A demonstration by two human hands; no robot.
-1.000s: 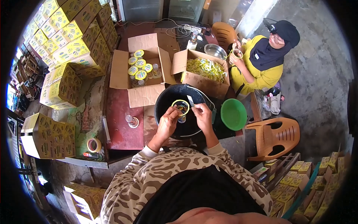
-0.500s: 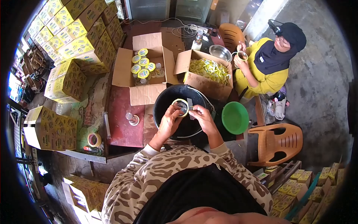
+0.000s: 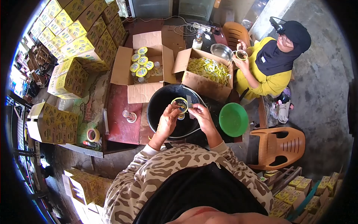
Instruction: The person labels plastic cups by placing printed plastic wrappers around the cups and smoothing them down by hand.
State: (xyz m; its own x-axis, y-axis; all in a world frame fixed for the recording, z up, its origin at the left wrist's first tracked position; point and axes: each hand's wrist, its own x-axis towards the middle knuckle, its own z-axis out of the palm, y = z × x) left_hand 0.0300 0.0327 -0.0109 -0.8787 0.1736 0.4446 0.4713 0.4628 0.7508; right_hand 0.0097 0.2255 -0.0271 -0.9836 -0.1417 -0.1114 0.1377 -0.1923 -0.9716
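Note:
Over a black bucket (image 3: 156, 99), my left hand (image 3: 168, 120) is closed around a clear cup with a yellow rim (image 3: 180, 102). Its open or see-through end faces up at the camera. The fingers of my right hand (image 3: 202, 115) pinch a flat grey blade-like strip (image 3: 189, 100) beside the cup's right edge; I cannot tell whether the strip touches the rim. Something yellowish shows just below the cup, too small to name. A single clear cup (image 3: 129, 116) stands on the red tabletop to the left.
Behind the bucket are a carton (image 3: 145, 92) of yellow-lidded cups and a carton (image 3: 209, 85) of yellow strips. A green basin (image 3: 234, 119) sits at right. A co-worker (image 3: 274, 67) holds a similar cup. Stacked cartons (image 3: 80, 41) and an orange chair (image 3: 279, 147) flank the table.
The cup has tilted and turned slightly in my left hand, and the grey strip stands a little higher beside it. The whole view has shifted slightly; the co-worker still holds a cup.

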